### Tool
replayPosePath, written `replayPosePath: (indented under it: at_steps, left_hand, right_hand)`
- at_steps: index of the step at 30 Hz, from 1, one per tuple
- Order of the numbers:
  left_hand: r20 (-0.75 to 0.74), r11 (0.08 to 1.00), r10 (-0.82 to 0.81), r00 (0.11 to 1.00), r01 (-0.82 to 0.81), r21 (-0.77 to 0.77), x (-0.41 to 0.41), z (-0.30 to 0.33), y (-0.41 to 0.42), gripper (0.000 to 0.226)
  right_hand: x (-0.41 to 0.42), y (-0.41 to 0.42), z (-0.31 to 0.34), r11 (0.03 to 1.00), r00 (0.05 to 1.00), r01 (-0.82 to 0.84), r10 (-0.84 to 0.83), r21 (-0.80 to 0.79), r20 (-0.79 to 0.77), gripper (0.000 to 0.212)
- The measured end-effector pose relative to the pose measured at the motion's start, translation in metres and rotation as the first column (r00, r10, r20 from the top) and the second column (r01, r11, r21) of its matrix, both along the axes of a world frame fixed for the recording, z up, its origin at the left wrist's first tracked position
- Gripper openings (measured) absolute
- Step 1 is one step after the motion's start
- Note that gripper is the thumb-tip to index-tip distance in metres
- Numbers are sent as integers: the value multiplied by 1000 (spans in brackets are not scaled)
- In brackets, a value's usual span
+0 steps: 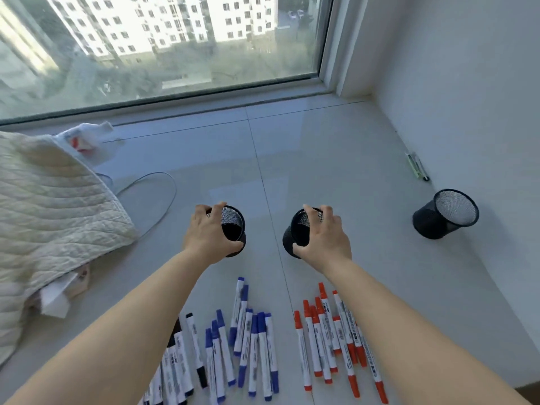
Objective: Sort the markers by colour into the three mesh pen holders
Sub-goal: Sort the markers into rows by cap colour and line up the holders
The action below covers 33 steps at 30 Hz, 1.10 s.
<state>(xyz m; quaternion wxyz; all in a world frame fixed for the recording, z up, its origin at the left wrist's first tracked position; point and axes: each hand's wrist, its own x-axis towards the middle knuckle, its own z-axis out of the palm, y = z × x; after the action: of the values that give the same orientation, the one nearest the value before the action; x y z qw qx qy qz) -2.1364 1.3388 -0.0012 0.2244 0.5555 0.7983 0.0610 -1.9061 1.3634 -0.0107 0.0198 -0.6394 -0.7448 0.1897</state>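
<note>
Pale tiled floor (321, 159) by the window: left hand (206, 233) and right hand (324, 238) each clasp an empty mesh pen holder (233, 229) by the rim. Best set them upright beside the third holder (445, 213), just beyond the black markers (178, 363), blue markers (251, 346) and red markers (330, 337) lying loose.

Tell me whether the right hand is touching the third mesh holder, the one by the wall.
Apart. In the head view the right hand grips a different holder, with bare floor between it and the holder by the wall.
</note>
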Motion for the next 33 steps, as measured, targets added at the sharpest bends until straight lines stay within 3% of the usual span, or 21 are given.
replayPosePath:
  at_steps: [10,33]
  left_hand:
    - [34,998,62,997,-62,-18,-58,-15,-24,98]
    - [46,994,100,994,-98,-45,-68,-35,-37,94]
  right_hand:
    - [-59,12,-6,998,993,-69,69,-6,94,83]
    - [-73,15,-27,994,971,-102,109,-42,212,84]
